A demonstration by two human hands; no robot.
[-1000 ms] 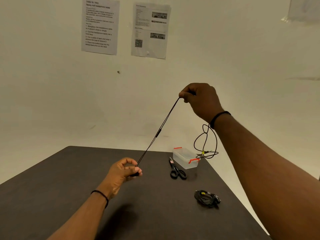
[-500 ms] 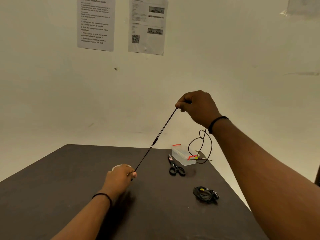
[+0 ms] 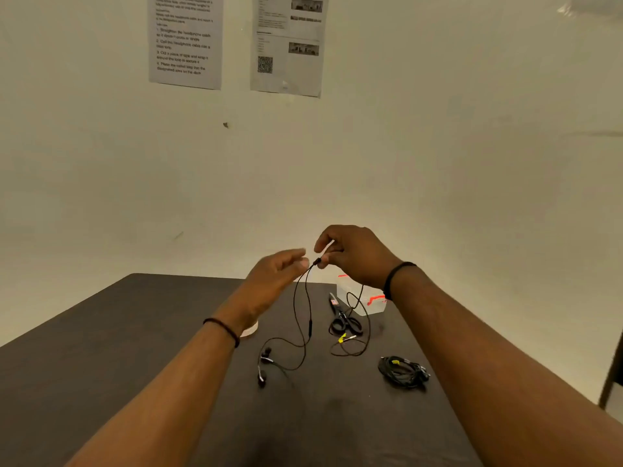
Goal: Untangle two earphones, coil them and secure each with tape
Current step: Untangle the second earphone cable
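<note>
Here your right hand is raised above the far part of the table, fingers curled, pinching the earphone cable at a small dark junction between thumb and fingertips. Your left hand sits just beside it, fingers mostly straight and relaxed and a little blurred; its fingertips are right at the cable near the pinch, but you cannot tell whether they actually touch it.

From the pinch, two strands of the cable hang down between your hands, one carrying a slim inline remote, then curve across the table to the earbuds, which lie on the surface in front of your left forearm. Another length drops behind your right hand and loops loosely over the table, ending in a plug with a yellow mark, lying just in front of the scissors.

The second earphone lies as a bunched bundle on the table beneath your right forearm, with a small yellow spot on it; whether it is taped cannot be made out.

A clear box with red clasps stands at the far edge, partly hidden by your right wrist, with the scissors just to its left. A pale round object, probably the tape roll, peeks out from under your left wrist.

Two printed sheets hang on the wall.
</note>
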